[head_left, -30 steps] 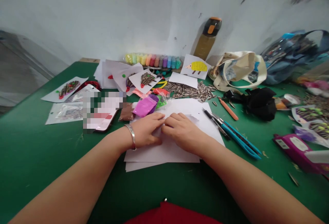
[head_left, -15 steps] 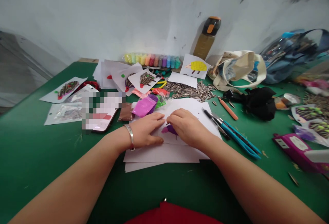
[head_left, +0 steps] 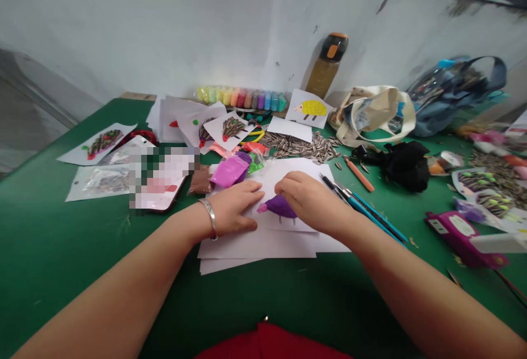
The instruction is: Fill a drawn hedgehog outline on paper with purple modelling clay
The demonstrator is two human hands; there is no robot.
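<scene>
My left hand (head_left: 233, 208), with a silver bangle at the wrist, lies flat with fingers stretched on a small white card (head_left: 284, 224) that tops a stack of white paper (head_left: 255, 246). My right hand (head_left: 307, 200) rests curled over a purple clay shape (head_left: 276, 205) stuck on the card; its fingertips press the shape's upper edge. A pink tip of the shape points left towards my left fingers. Whether the right hand grips anything is hidden.
On the green table (head_left: 61, 249): a purple clay bag (head_left: 230, 170), a phone (head_left: 158, 183), sunflower seeds (head_left: 302, 147), blue-handled tools (head_left: 370, 213), an orange pencil (head_left: 359, 174), clay pots (head_left: 241, 97), a bottle (head_left: 325, 65), bags (head_left: 381, 112), a black cloth (head_left: 405, 164), finished seed pictures (head_left: 233, 127).
My right hand has slid right and back, uncovering the purple clay shape on the card. The left hand has stayed put. The view has shifted slightly right.
</scene>
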